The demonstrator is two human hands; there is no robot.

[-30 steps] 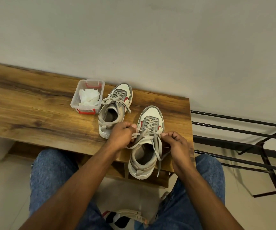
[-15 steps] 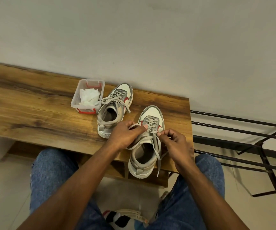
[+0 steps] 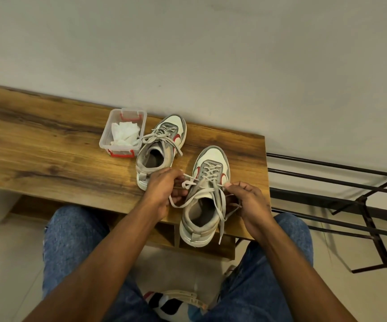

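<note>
Left hand (image 3: 164, 191) pinches a lace loop on the near shoe's (image 3: 197, 237) left side, and right hand (image 3: 248, 203) pinches a strand of the laces (image 3: 207, 182) on its right, fingers curled. Near shoe sits at the bench (image 3: 48, 154) front edge by the right corner, heel overhanging, toe to the wall. Second shoe (image 3: 162, 145) is further back-left, with a clear box (image 3: 105, 135) of white tissue (image 3: 125, 133) just beside it
</note>
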